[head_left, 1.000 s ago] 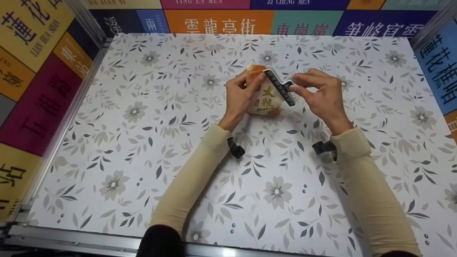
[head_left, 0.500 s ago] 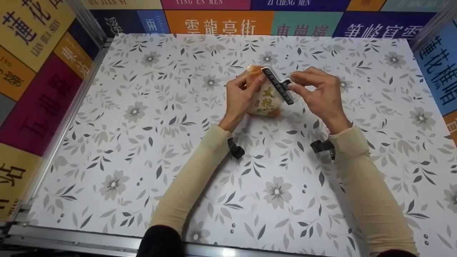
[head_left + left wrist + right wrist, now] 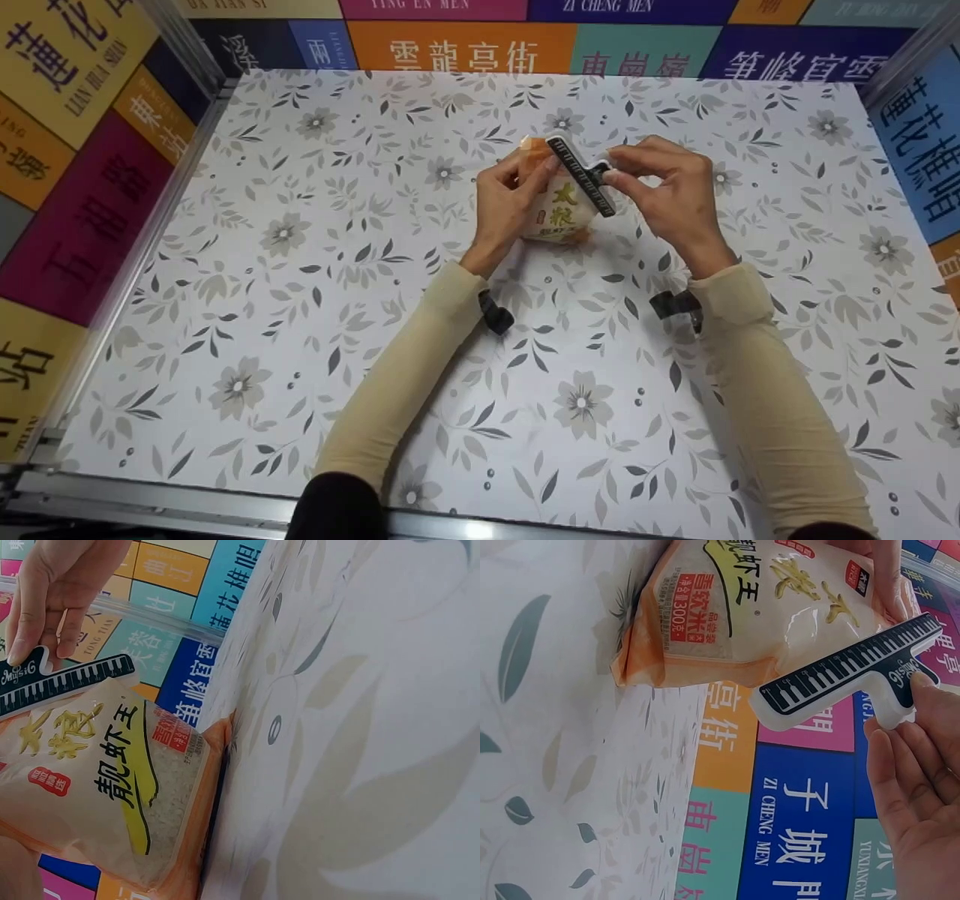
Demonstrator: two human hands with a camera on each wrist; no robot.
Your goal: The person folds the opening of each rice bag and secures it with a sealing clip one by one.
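Observation:
A small bag of rice (image 3: 559, 214), pale with orange edges, stands on the table with its lower end down. My left hand (image 3: 506, 199) grips its upper part, thumb across the front. Between thumb and fingers, my right hand (image 3: 671, 195) pinches the handle of a black-and-white clip (image 3: 581, 176) with a piano-key pattern. In the head view the clip slants across the bag's upper right edge. The right wrist view shows the long clip bar (image 3: 847, 664) lying along the bag's side (image 3: 795, 607). The left wrist view shows the rice grains (image 3: 172, 787) through a clear window.
The table (image 3: 300, 337) has a white cloth with grey flowers and leaves. Colourful panels with printed characters (image 3: 465, 52) stand behind it and along the left side (image 3: 90, 195). A metal rail (image 3: 187, 499) runs along the front edge.
The right hand and the clip have shifted slightly up and to the left, bringing the clip further over the bag. The left hand and the bag have barely moved.

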